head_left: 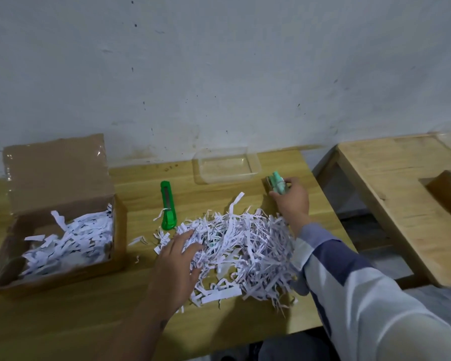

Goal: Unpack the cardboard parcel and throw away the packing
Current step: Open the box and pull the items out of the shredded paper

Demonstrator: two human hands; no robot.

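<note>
— Where were your hands?
— Your left hand (179, 252) lay flat, fingers spread, on the shredded paper pile (245, 243) on the wooden table (89, 321); your right hand (292, 196) was closed around a small green item (276, 182) near the clear plastic tray (227, 165)
— And the parcel?
— The cardboard box (63, 217) sat open at your left, shreds inside, the green utility knife (168, 207) between it and the pile

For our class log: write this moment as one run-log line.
left hand: flat on shreds | right hand: gripping green item | box: open, some shreds inside | knife: on table
</note>
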